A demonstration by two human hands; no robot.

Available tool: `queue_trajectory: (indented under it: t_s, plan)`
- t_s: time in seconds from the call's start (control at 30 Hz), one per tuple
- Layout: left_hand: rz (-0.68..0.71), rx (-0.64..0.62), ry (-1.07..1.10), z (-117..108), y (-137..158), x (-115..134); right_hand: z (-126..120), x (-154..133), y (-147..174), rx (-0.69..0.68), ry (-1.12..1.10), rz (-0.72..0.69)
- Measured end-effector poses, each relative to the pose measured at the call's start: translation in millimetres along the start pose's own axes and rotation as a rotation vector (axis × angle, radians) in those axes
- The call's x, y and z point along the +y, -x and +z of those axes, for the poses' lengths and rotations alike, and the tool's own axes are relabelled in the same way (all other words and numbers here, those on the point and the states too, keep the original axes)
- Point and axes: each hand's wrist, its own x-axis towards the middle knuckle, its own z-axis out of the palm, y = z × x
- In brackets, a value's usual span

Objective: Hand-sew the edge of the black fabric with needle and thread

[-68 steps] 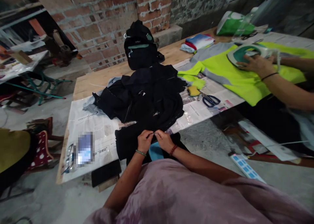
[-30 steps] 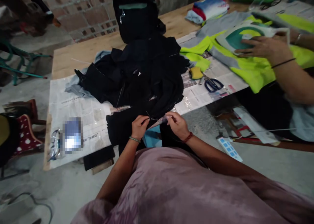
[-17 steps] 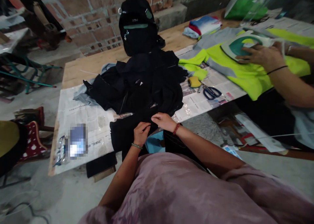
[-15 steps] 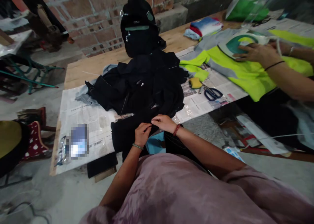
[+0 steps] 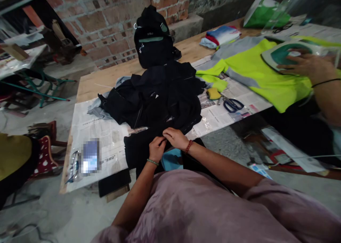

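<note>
One second ago I had left hand and right hand apart; now both pinch together at the cloth left of the scissors, holding what I can't tell; close fingerwork seems resumed.

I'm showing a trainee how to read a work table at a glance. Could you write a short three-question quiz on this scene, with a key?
1. Multiple choice. What is the co-worker's hand on?
A) a backpack
B) an iron
C) a bottle

2. True or false? The camera wearer's left hand and right hand are close together at the black cloth.

3. Fill in the colour. The scissors lie beside a small ____ sponge-like item.

Key: 1. B; 2. True; 3. yellow
</note>
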Motion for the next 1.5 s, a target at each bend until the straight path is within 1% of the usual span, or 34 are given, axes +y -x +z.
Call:
queue_trajectory:
  t_s: [0.03, 0.13, 0.17, 0.2, 0.27, 0.4, 0.57, 0.63, 0.7, 0.77, 0.83, 0.9, 0.97, 1.1, 1.2, 1.3, 1.4, 1.5]
  plan:
    - [-0.002, -0.011, -0.005, 0, 0, 0, 2, 2, -2, 0.03, -0.079, 0.101]
    - [0.01, -0.039, -0.024, 1, 0, 1, 10, 8, -8, 0.092, -0.397, 0.471]
    - [0.018, -0.045, -0.03, 1, 0, 2, 12, 9, -10, 0.105, -0.503, 0.564]
    - [0.028, -0.049, -0.035, 1, 1, 2, 14, 9, -11, 0.121, -0.594, 0.629]
    - [0.047, -0.055, -0.04, 2, 1, 1, 16, 9, -12, 0.154, -0.715, 0.684]
    - [0.08, -0.069, -0.038, 2, 2, 0, 17, 8, -10, 0.196, -0.796, 0.714]
    - [0.079, -0.081, -0.046, 2, 2, 1, 13, 4, -8, 0.198, -0.791, 0.696]
    - [0.069, -0.074, -0.05, 2, 3, 1, 8, 3, -5, 0.161, -0.779, 0.67]
    - [0.057, -0.062, -0.048, 1, 3, 2, 4, 2, 0, 0.086, -0.734, 0.651]
    - [0.042, -0.054, -0.04, 2, 4, 2, 0, 3, 5, 0.001, -0.645, 0.63]
    - [0.033, -0.047, -0.03, 3, 4, 2, -1, 6, 9, -0.041, -0.536, 0.582]
    - [0.038, -0.051, -0.024, 4, 5, 1, 1, 8, 11, -0.02, -0.468, 0.516]
    - [0.047, -0.06, -0.022, 5, 5, -1, 5, 9, 11, 0.036, -0.49, 0.497]
    - [0.079, -0.073, -0.021, 6, 6, -2, 13, 8, 8, 0.112, -0.7, 0.622]
    - [0.113, -0.088, -0.03, 6, 7, -2, 15, 8, 8, 0.137, -0.788, 0.652]
    - [0.139, -0.12, -0.05, 5, 9, -1, 15, 8, 10, 0.164, -0.805, 0.665]
    - [0.147, -0.155, -0.073, 5, 10, 0, 15, 9, 11, 0.163, -0.797, 0.685]
    - [0.115, -0.164, -0.081, 5, 9, 0, 15, 9, 12, 0.158, -0.769, 0.682]
